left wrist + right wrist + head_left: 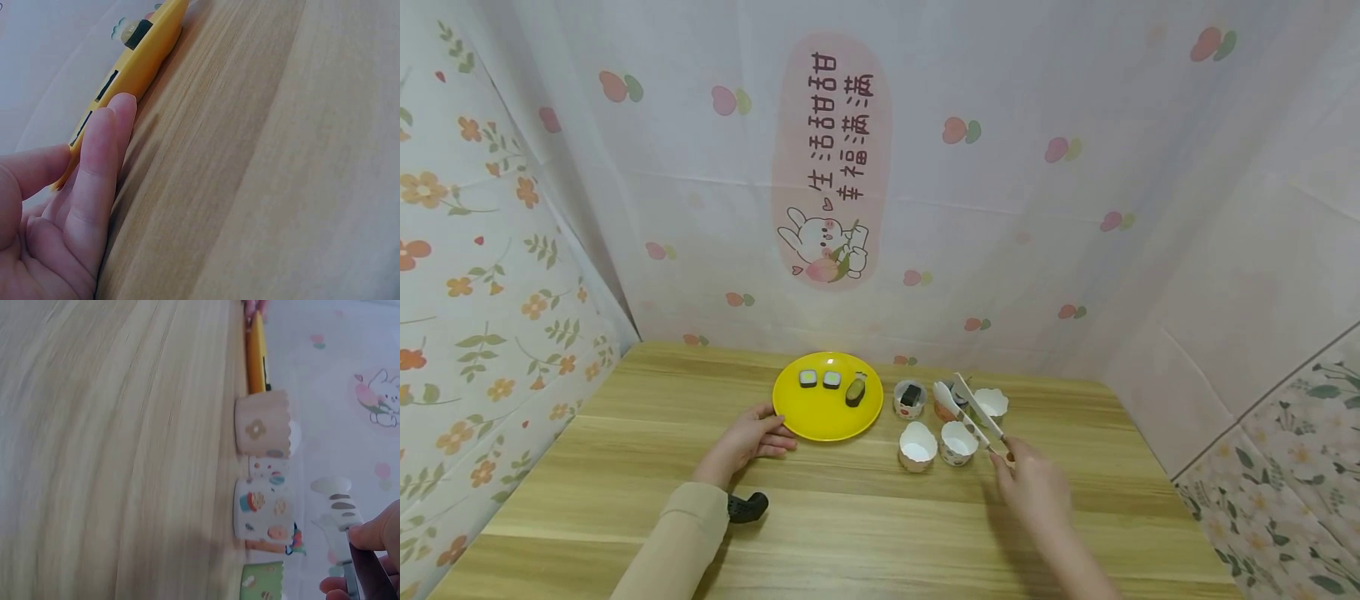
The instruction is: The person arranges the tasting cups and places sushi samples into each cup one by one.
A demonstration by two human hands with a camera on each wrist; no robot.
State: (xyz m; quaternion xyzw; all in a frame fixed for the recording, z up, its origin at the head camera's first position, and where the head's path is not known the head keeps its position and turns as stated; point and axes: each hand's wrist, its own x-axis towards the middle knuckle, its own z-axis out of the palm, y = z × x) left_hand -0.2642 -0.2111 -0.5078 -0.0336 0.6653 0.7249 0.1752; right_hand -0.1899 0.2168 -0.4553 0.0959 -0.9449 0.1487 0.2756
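My left hand [752, 437] pinches the near left rim of a yellow plate [820, 421]; the thumb lies on the rim and the fingers run along its underside in the left wrist view. On the plate sit two toy sushi rolls [807, 379] and a greenish toy sushi piece [855, 391]. My right hand [1036, 487] grips white-tipped tongs [983, 408], spread apart over an orange cup [943, 412] at the back. Something dark and white shows between the tips; whether they touch it I cannot tell. Left of it, a paper cup [901, 412] holds a black toy piece [911, 394].
Two white-lined paper cups [917, 450] stand in the front row, right of the plate. A green cup [261, 581] stands at the back right, partly behind the tongs. A patterned curtain [1000, 250] hangs along the back edge of the wooden table [850, 533].
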